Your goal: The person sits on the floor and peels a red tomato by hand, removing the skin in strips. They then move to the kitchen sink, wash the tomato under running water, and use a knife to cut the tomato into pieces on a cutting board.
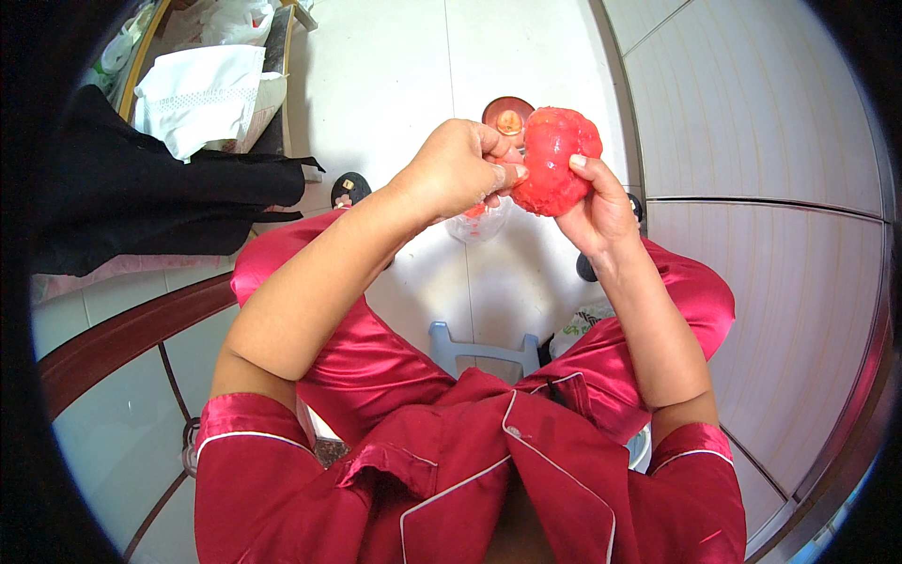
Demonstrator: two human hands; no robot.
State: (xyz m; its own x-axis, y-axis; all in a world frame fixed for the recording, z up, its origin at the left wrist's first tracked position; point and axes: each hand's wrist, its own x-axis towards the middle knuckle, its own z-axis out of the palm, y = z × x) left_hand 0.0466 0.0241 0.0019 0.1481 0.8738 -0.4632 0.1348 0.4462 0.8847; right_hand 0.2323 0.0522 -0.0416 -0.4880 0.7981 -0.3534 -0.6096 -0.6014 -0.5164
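Note:
A large, wet red fruit (557, 158), which looks like a peeled tomato, is held up above the floor. My right hand (600, 211) supports it from below and the right, with the thumb pressed on its face. The fingers of my left hand (472, 166) are curled against the left edge, and the thumb tip touches the flesh. Whether a small tool or a bit of skin is also in that pinch is hidden. Below my left hand, a clear plastic container (476, 227) with red pieces is partly covered. Beyond the hands, a reddish-brown dish (497, 107) holds a pale orange-red piece (509, 123).
A blue plastic stool (486, 348) shows between my knees. Tiled cabinet fronts (761, 134) run along the right. At the left, a black cloth (169, 201) and a white bag (201, 84) lie on a shelf unit. A printed bag (579, 330) lies by my right thigh.

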